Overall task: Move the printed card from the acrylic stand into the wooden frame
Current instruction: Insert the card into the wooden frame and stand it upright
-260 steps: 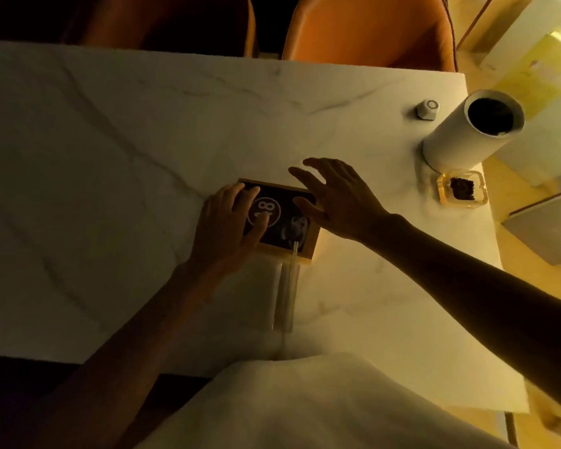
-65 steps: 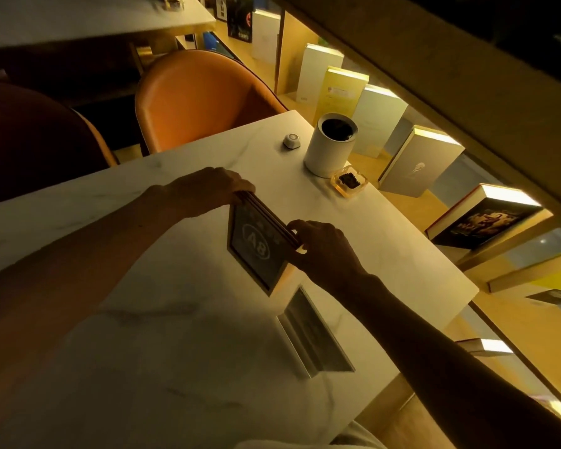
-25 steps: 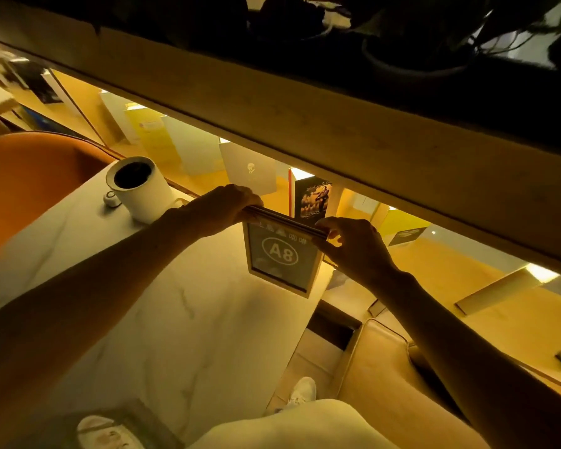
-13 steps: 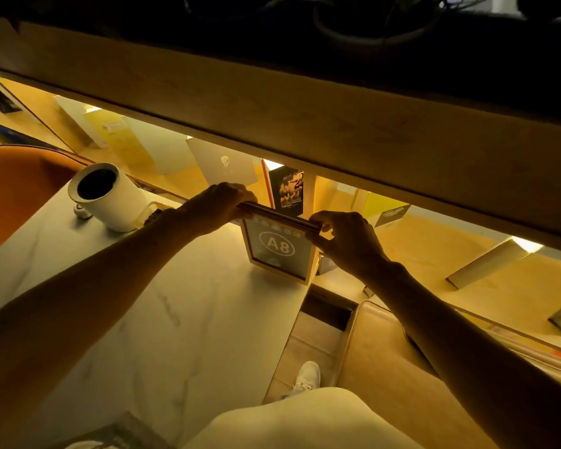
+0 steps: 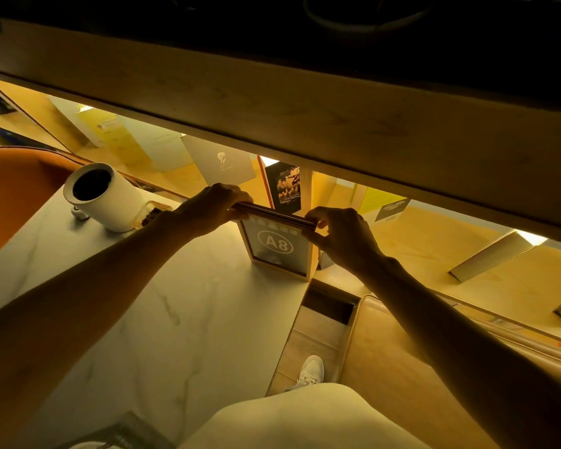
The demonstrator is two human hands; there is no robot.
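Observation:
The wooden frame (image 5: 309,259) stands upright at the far right corner of the marble table (image 5: 162,322). Inside it sits the dark printed card (image 5: 274,246) marked "A8". My left hand (image 5: 212,205) grips the frame's top left corner. My right hand (image 5: 340,236) pinches its top right corner. Both hands are closed on the top edge. At the bottom left edge a corner of the acrylic stand (image 5: 123,434) lies flat on the table.
A white cylinder (image 5: 102,196) stands at the table's far left, with a small glass dish (image 5: 151,212) beside it and an orange chair (image 5: 13,186) behind. Books lean on a lit shelf (image 5: 434,254) beyond the table. A tan bench (image 5: 386,351) is at right.
The frame was lifted from lying flat and carried to the table's far corner. Over the last second it has come down onto the table, both hands still on its top edge.

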